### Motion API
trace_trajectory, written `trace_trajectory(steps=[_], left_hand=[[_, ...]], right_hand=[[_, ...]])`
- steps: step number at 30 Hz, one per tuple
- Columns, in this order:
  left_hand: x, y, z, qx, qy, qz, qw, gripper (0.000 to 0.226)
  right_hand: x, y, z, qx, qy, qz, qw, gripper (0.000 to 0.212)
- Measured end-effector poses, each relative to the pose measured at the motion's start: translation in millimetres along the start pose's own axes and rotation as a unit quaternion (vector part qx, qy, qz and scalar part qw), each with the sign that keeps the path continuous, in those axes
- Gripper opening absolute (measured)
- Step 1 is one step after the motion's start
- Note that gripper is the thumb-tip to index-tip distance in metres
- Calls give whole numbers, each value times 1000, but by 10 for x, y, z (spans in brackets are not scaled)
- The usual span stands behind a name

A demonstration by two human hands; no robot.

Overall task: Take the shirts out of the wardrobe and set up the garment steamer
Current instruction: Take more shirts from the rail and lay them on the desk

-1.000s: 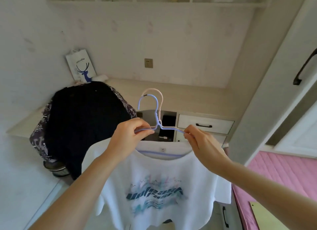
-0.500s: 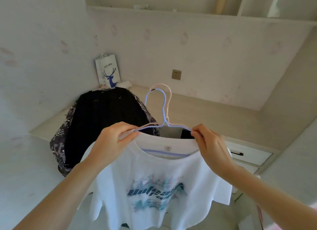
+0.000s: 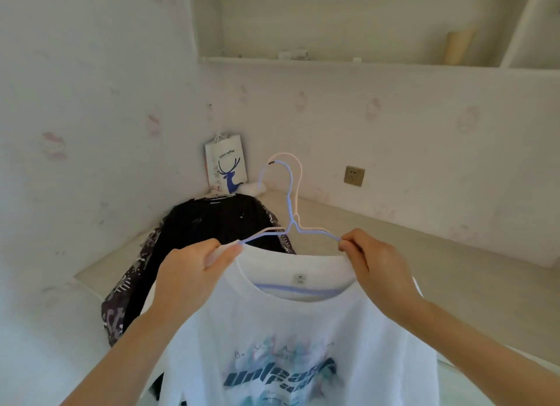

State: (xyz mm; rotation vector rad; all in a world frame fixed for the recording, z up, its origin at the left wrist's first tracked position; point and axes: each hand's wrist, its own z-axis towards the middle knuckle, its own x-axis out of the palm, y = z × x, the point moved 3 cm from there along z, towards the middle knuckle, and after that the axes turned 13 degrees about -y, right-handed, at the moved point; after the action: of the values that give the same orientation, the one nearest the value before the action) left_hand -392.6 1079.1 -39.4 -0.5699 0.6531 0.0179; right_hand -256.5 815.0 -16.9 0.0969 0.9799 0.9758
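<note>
Wallpaper covers the wall to the outside of the left hand [image 3: 194,272]; past that hand's knuckles a dark shirt [image 3: 212,226] lies draped over the edge of the desk [image 3: 439,266], with a paper bag [image 3: 225,166] standing in the corner behind it.

The left hand is closed in a pinch on the left shoulder of the white shirt [image 3: 288,339] and the hanger arm beneath it. Two wire hangers, one blue [image 3: 289,193] and one pink [image 3: 300,175], rise together between the hands, hooks up and free of any rail. The right hand [image 3: 375,266] grips the right hanger arm at the collar edge, fingers curled under. Both forearms extend forward and slightly inward, wrists level.

Recommended procedure, judged from the present layout: keep both grips even so the hangers stay level, carry the white shirt forward over the desk, and lay it beside or upon the dark shirt. Take care that the collar does not slide off either hanger arm. The wall socket [image 3: 354,175], beyond the right hand, appears suitable for the steamer, which is not in view.
</note>
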Motion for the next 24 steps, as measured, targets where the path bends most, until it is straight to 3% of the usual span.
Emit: trace_trajectory(steps=[7,12,24], left_hand=[[138,1,984,-51,-70,111,990,64],[49,96,1585,-41,-112,143,983,62],[269,1005,2741,-44,-148,131,979,65]], right_hand=[[467,8,1176,-5,-17,63,998,22],[786,201,1892,-45,-23,92,994,22],[1801,601,3060,-71,-44,114,990,21]])
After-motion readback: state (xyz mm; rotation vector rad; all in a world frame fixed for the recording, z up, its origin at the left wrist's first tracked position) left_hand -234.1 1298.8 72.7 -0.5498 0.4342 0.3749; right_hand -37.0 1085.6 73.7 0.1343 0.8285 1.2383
